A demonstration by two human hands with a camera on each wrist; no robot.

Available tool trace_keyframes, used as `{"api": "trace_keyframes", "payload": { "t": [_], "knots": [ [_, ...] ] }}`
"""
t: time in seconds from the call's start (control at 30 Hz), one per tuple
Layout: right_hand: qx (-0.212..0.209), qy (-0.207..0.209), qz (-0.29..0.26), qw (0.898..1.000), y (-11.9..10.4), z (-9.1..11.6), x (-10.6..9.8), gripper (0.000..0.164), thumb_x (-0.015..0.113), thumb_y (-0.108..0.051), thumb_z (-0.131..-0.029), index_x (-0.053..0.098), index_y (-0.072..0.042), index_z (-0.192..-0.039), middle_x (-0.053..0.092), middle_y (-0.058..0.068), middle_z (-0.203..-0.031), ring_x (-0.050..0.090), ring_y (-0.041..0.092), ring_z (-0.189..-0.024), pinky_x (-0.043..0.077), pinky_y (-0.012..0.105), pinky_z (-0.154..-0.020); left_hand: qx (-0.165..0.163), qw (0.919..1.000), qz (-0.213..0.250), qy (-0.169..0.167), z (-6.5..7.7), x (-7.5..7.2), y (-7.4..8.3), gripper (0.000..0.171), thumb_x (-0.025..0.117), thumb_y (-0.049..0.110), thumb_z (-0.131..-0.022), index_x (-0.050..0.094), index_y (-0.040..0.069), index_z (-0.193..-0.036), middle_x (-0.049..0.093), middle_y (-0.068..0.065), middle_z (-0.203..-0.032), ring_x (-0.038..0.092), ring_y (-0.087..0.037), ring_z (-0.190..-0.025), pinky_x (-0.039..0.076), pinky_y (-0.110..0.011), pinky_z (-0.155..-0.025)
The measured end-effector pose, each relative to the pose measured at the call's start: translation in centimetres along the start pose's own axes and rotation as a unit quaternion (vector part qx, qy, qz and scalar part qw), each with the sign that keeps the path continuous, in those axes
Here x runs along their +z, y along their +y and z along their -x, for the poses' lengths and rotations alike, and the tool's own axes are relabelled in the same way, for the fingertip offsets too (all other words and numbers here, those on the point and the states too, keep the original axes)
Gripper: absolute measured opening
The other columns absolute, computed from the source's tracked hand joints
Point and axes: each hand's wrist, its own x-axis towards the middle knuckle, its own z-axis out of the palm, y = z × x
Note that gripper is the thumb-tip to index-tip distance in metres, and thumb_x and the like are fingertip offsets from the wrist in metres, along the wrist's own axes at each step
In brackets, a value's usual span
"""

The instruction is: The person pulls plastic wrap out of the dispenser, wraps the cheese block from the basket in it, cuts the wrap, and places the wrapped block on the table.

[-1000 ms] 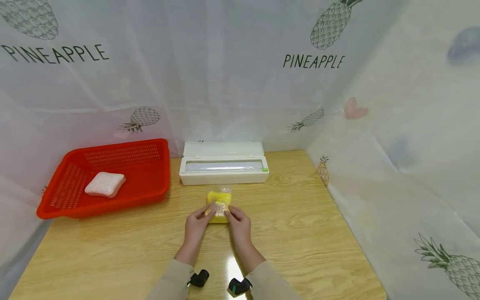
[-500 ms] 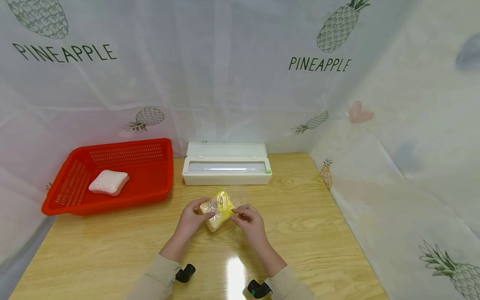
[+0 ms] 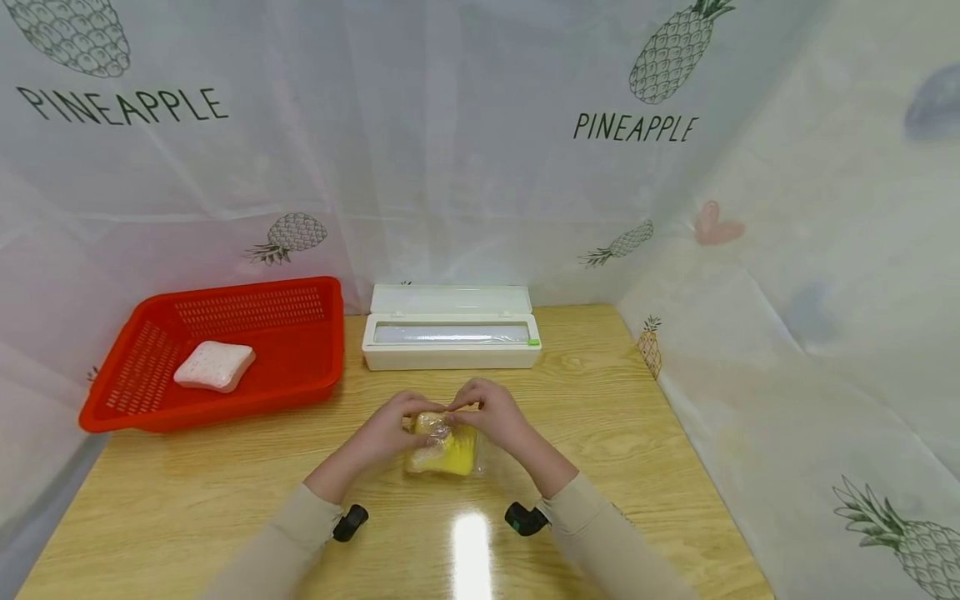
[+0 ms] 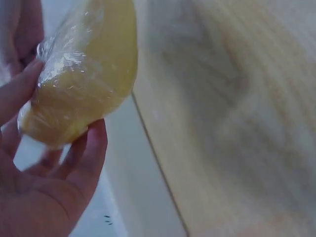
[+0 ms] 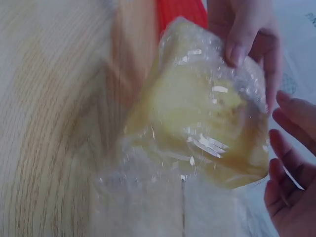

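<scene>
Yellow shows through the clear plastic film of the squarish wrapped block (image 3: 456, 457) between your hands, over the wood-grain table (image 3: 637, 467), nearer you than the long white box (image 3: 452, 359) with its raised lid. Your left hand (image 3: 392, 427) grips one side, thumb on the face. Your right hand (image 3: 495, 414) is narrow at its edge; whether it pinches film, I can't tell.
</scene>
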Motion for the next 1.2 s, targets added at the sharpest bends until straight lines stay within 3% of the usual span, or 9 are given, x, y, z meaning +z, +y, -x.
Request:
{"api": "trace_keyframes", "payload": {
  "t": [0.1, 0.2, 0.4, 0.53, 0.63, 0.8, 0.9, 1.0, 1.2],
  "knots": [
    [0.015, -0.027, -0.04, 0.999, 0.5, -0.5, -0.1, 0.006, 0.078, -0.019, -0.085, 0.077, -0.013, -0.087, 0.065, -0.007, -0.089, 0.059, 0.012, -0.083, 0.05, 0.027, -0.069, 0.022, 0.9995, -0.005, -0.022, -0.3, -0.6, 0.2, 0.046, 0.08, 0.014, -0.082, 0.065, 0.019, -0.125, 0.056, -0.002, -0.125, 0.052, -0.025, -0.114, 0.052, -0.038, -0.085],
    [0.032, -0.047, -0.102, 0.993, 1.1, -0.7, -0.1, 0.006, 0.077, -0.012, -0.085, 0.073, -0.008, -0.088, 0.067, 0.001, -0.092, 0.063, 0.015, -0.086, 0.054, 0.028, -0.074, 0.023, 0.9993, -0.004, -0.03, -0.6, -1.1, 0.2, 0.048, 0.08, 0.014, -0.082, 0.061, 0.017, -0.127, 0.056, -0.002, -0.129, 0.051, -0.028, -0.118, 0.05, -0.044, -0.091],
    [0.065, -0.081, -0.202, 0.974, 2.0, -0.7, -0.2, 0.01, 0.074, -0.003, -0.086, 0.065, 0.0, -0.09, 0.062, 0.012, -0.122, 0.064, 0.023, -0.1, 0.054, 0.032, -0.081, 0.015, 0.9975, 0.06, -0.034, -1.3, -1.6, 0.2, 0.057, 0.078, 0.008, -0.083, 0.053, 0.01, -0.135, 0.051, -0.007, -0.137, 0.049, -0.032, -0.124, 0.046, -0.046, -0.099],
    [0.089, -0.078, -0.264, 0.957, 2.5, -0.7, -0.3, 0.011, 0.072, -0.001, -0.086, 0.063, 0.004, -0.092, 0.06, 0.016, -0.126, 0.065, 0.023, -0.098, 0.055, 0.034, -0.08, -0.011, 0.9935, 0.113, 0.002, -1.5, -1.6, 0.2, 0.063, 0.08, 0.01, -0.082, 0.05, 0.007, -0.137, 0.047, -0.013, -0.14, 0.05, -0.038, -0.124, 0.046, -0.046, -0.098],
    [0.116, -0.035, -0.312, 0.942, 3.3, -0.5, 0.1, 0.011, 0.071, 0.001, -0.086, 0.064, 0.005, -0.094, 0.061, 0.017, -0.122, 0.064, 0.019, -0.095, 0.055, 0.031, -0.077, -0.04, 0.9858, 0.155, 0.051, -1.4, -1.3, -0.1, 0.066, 0.078, 0.012, -0.084, 0.045, 0.004, -0.141, 0.043, -0.017, -0.144, 0.046, -0.041, -0.127, 0.045, -0.047, -0.099],
    [0.148, 0.078, -0.373, 0.913, 4.9, -0.3, 1.1, 0.011, 0.069, 0.004, -0.087, 0.065, 0.004, -0.097, 0.057, 0.015, -0.124, 0.064, 0.015, -0.089, 0.054, 0.029, -0.076, -0.097, 0.9637, 0.203, 0.143, -0.5, -0.1, -1.8, 0.064, 0.07, 0.015, -0.092, 0.036, 0.004, -0.145, 0.037, -0.02, -0.146, 0.044, -0.041, -0.129, 0.044, -0.05, -0.1],
    [0.152, 0.125, -0.396, 0.897, 5.9, -0.4, 1.8, 0.013, 0.067, 0.005, -0.088, 0.066, 0.004, -0.101, 0.058, 0.012, -0.118, 0.065, 0.015, -0.088, 0.055, 0.029, -0.077, -0.127, 0.9526, 0.223, 0.164, 0.5, 1.3, -2.9, 0.06, 0.066, 0.014, -0.094, 0.036, 0.001, -0.144, 0.048, -0.025, -0.136, 0.052, -0.041, -0.12, 0.047, -0.049, -0.096],
    [0.157, 0.162, -0.418, 0.88, 6.8, -0.5, 2.4, 0.013, 0.066, 0.007, -0.088, 0.068, 0.0, -0.099, 0.062, 0.007, -0.109, 0.066, 0.014, -0.086, 0.055, 0.028, -0.075, -0.151, 0.9365, 0.281, 0.146, 1.5, 2.9, -3.9, 0.052, 0.061, 0.01, -0.097, 0.036, -0.004, -0.14, 0.058, -0.027, -0.121, 0.062, -0.037, -0.105, 0.052, -0.046, -0.089],
    [0.171, 0.208, -0.459, 0.846, 7.8, -0.6, 3.4, 0.016, 0.066, 0.007, -0.088, 0.07, -0.009, -0.091, 0.064, 0.002, -0.101, 0.066, 0.011, -0.081, 0.054, 0.024, -0.068, -0.174, 0.8825, 0.429, 0.086, 3.2, 6.0, -5.9, 0.038, 0.048, 0.007, -0.103, 0.032, -0.013, -0.131, 0.064, -0.021, -0.103, 0.068, -0.029, -0.093, 0.055, -0.04, -0.084]
  ]
}}
